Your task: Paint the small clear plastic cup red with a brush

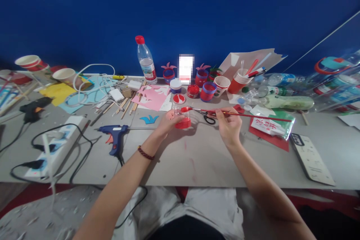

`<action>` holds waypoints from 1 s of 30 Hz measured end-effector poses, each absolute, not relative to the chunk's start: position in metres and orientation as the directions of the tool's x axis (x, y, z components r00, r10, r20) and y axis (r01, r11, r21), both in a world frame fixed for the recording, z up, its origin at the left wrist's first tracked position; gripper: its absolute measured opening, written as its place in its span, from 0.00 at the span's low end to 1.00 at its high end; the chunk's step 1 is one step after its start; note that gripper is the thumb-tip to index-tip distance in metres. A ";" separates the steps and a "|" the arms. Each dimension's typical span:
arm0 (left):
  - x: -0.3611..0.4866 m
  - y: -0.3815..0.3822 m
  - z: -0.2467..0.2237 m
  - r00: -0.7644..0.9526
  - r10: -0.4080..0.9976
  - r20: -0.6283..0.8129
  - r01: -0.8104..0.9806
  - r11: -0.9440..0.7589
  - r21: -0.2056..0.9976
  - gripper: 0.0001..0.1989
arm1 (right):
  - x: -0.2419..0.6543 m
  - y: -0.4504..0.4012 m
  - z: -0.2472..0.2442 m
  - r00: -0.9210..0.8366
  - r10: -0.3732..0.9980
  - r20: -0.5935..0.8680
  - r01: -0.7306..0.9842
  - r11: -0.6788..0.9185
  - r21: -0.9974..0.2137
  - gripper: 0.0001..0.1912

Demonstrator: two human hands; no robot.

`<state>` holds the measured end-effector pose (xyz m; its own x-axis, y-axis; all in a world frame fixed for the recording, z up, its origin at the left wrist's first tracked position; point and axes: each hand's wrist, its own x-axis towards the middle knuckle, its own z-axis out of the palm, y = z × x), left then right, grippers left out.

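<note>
My left hand (168,120) is closed around the side of a small clear plastic cup (184,123), whose lower part is coated red. In my right hand (229,124) is a long red-handled paintbrush (250,115), pinched between thumb and fingers. Its red-loaded bristles lie at the cup's upper part; whether they touch it I cannot tell. Just behind the cup is a jar lid (179,99) smeared with red. An open jar of red paint (192,90) stands farther back. Black-handled scissors (209,118) lie between my hands, partly under the brush.
A blue glue gun (114,135) and a power strip (57,148) with cords lie left. Behind are a tall water bottle (146,63), pink paper (153,96) and painted cups (208,91). Rightward are stacked paper cups (238,82), plastic bottles (287,102) and a phone (312,159).
</note>
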<state>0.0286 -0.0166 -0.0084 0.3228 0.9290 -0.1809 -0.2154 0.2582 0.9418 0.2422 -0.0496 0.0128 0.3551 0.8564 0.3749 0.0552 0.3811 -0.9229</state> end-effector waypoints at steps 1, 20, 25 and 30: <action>0.029 -0.016 -0.008 0.327 0.929 -0.176 -0.223 0.257 0.940 0.31 | 0.243 -0.049 0.012 0.360 0.854 0.375 0.063 0.379 -0.923 0.16; 0.028 -0.018 -0.005 0.356 0.921 -0.156 -0.235 0.250 0.939 0.31 | 0.244 -0.046 0.006 0.308 0.920 0.243 -0.186 0.309 -0.933 0.16; 0.027 -0.018 -0.003 0.421 0.899 -0.121 -0.263 0.249 0.932 0.32 | 0.244 -0.043 0.006 0.339 0.911 0.237 -0.177 0.309 -0.934 0.18; 0.026 -0.018 -0.005 0.443 0.890 -0.110 -0.278 0.253 0.927 0.32 | 0.246 -0.042 0.008 0.364 0.903 0.229 -0.179 0.310 -0.934 0.19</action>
<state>0.0258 -0.0177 -0.0054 0.4427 0.8899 -0.1102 -0.2783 0.2532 0.9265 0.2455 -0.0416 0.0075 0.3643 0.9026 0.2295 -0.1788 0.3096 -0.9339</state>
